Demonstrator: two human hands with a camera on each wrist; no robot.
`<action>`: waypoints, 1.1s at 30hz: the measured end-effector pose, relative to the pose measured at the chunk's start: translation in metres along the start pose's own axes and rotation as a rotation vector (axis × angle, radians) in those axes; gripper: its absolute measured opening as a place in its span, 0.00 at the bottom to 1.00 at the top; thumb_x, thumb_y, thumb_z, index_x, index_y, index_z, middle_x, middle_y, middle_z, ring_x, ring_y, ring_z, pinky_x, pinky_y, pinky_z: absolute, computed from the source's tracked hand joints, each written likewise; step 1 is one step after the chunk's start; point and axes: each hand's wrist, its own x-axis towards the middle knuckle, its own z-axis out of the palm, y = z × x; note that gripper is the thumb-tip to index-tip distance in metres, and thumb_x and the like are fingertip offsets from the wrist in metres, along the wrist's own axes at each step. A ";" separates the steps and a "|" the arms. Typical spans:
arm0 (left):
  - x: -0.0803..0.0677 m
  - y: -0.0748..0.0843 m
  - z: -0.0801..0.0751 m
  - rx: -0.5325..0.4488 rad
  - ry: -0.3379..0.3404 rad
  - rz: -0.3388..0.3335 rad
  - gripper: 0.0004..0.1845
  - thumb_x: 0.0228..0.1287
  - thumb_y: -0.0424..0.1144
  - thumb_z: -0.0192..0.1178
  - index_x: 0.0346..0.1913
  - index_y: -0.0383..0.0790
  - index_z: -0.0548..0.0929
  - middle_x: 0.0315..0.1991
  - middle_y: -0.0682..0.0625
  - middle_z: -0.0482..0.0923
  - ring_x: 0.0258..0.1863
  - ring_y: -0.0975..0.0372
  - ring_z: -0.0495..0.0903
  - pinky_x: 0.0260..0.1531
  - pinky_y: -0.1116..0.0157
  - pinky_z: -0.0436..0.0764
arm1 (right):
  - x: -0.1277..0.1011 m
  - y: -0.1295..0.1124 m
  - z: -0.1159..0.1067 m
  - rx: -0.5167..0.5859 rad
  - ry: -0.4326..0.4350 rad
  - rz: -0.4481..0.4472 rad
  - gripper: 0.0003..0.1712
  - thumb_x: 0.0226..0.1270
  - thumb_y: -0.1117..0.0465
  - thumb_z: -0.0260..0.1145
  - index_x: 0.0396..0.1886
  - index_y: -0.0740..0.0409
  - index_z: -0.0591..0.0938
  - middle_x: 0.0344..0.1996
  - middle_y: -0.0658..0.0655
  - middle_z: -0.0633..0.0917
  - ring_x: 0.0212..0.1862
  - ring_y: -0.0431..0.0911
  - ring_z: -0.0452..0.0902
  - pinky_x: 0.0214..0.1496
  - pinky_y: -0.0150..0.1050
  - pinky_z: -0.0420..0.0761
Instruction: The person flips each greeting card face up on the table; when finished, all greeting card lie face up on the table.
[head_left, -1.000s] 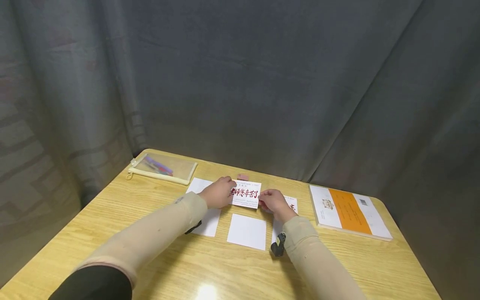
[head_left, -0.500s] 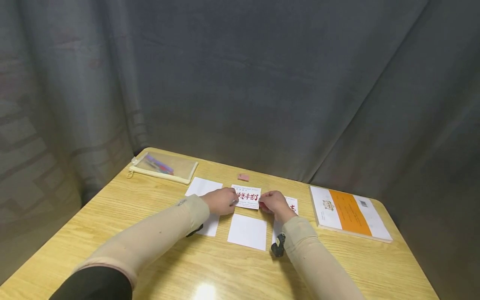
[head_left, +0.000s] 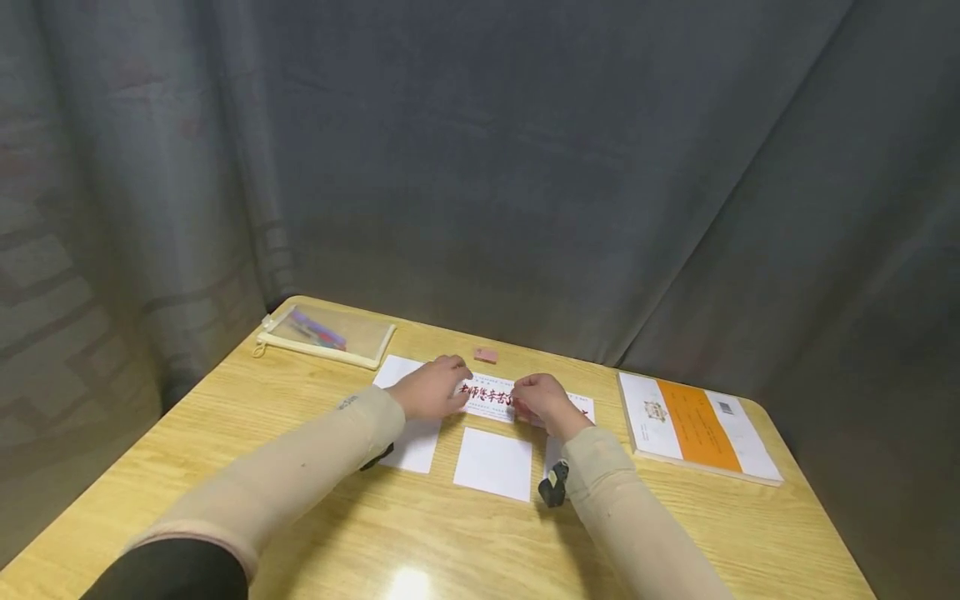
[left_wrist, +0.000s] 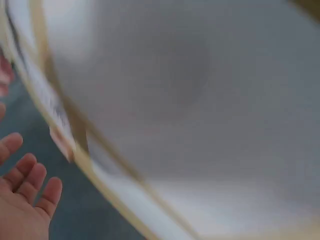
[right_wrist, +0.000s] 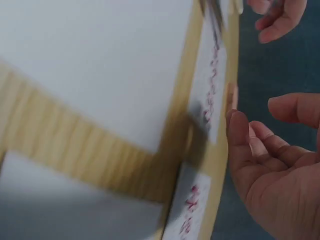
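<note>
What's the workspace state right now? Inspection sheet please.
Surface: wooden table, glare spot at the near edge.
Job's things: printed card with red characters, flat on the table between both hands; second printed card partly hidden behind the right hand.
Clutter: blank white cards; zip pouch with pens, far left; pink eraser; orange and white book, right.
Grippers: left hand at the card's left end, right hand at its right end; wrist views show relaxed fingers.
Cables: nothing seen.
Surroundings: grey curtain behind.
</note>
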 end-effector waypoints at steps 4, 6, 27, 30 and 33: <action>-0.009 -0.026 -0.020 -0.055 0.041 -0.097 0.23 0.71 0.45 0.53 0.61 0.32 0.74 0.60 0.39 0.70 0.61 0.47 0.69 0.63 0.52 0.67 | 0.000 -0.012 0.010 0.054 -0.037 -0.055 0.19 0.69 0.64 0.59 0.56 0.69 0.77 0.43 0.61 0.81 0.40 0.47 0.77 0.48 0.43 0.78; -0.016 -0.039 -0.025 -0.071 0.022 -0.137 0.25 0.72 0.46 0.52 0.62 0.31 0.72 0.62 0.38 0.69 0.62 0.46 0.67 0.64 0.51 0.66 | 0.000 -0.016 0.018 0.093 -0.081 -0.074 0.20 0.70 0.64 0.59 0.58 0.70 0.76 0.48 0.62 0.80 0.45 0.48 0.78 0.53 0.45 0.77; -0.054 -0.065 -0.011 -0.124 -0.195 -0.218 0.32 0.75 0.55 0.40 0.63 0.30 0.74 0.67 0.33 0.64 0.67 0.42 0.61 0.66 0.46 0.61 | 0.009 -0.041 0.085 0.488 -0.282 0.085 0.24 0.69 0.66 0.59 0.62 0.72 0.69 0.52 0.70 0.75 0.44 0.49 0.78 0.56 0.41 0.78; -0.053 -0.067 -0.011 -0.162 -0.177 -0.235 0.33 0.75 0.57 0.39 0.63 0.31 0.74 0.65 0.34 0.66 0.66 0.43 0.63 0.65 0.47 0.62 | 0.011 -0.041 0.088 0.488 -0.251 0.071 0.22 0.70 0.66 0.59 0.60 0.72 0.71 0.47 0.67 0.79 0.37 0.46 0.79 0.51 0.38 0.81; -0.052 -0.068 -0.011 -0.189 -0.164 -0.247 0.33 0.74 0.58 0.39 0.62 0.32 0.75 0.64 0.35 0.68 0.66 0.44 0.64 0.65 0.47 0.63 | 0.013 -0.040 0.091 0.521 -0.216 0.037 0.18 0.69 0.69 0.59 0.56 0.74 0.74 0.40 0.63 0.81 0.35 0.44 0.79 0.46 0.35 0.82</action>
